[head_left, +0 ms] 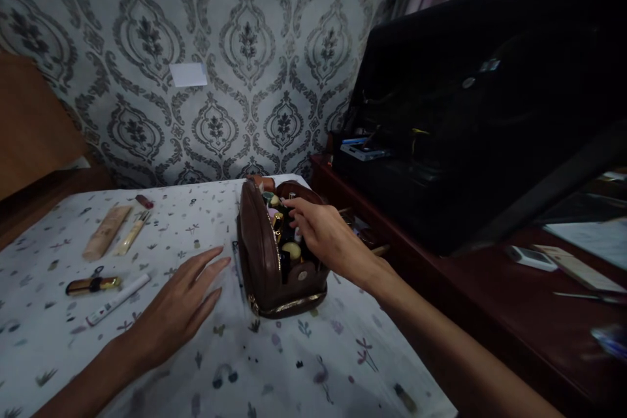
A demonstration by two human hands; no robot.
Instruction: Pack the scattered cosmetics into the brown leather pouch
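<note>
A brown zippered bag (pixel 257 235) stands unzipped on the patterned white cloth, with several small cosmetic items inside, among them a round yellowish one (pixel 292 250). My right hand (pixel 321 232) reaches over the bag's right side, its fingers at the opening near the items; whether the fingertips grip anything is too small to tell. To the left of the bag, my left hand (pixel 179 304) hovers just above the cloth with its fingers apart and nothing in them.
At the left lie a beige tube (pixel 106 232), a slim tube (pixel 133 233), a small dark red item (pixel 144 201), a gold-and-black item (pixel 93 285) and a white pen-like tube (pixel 118 299). A dark red desk (pixel 490 287) with a large black object (pixel 441 111) is at right.
</note>
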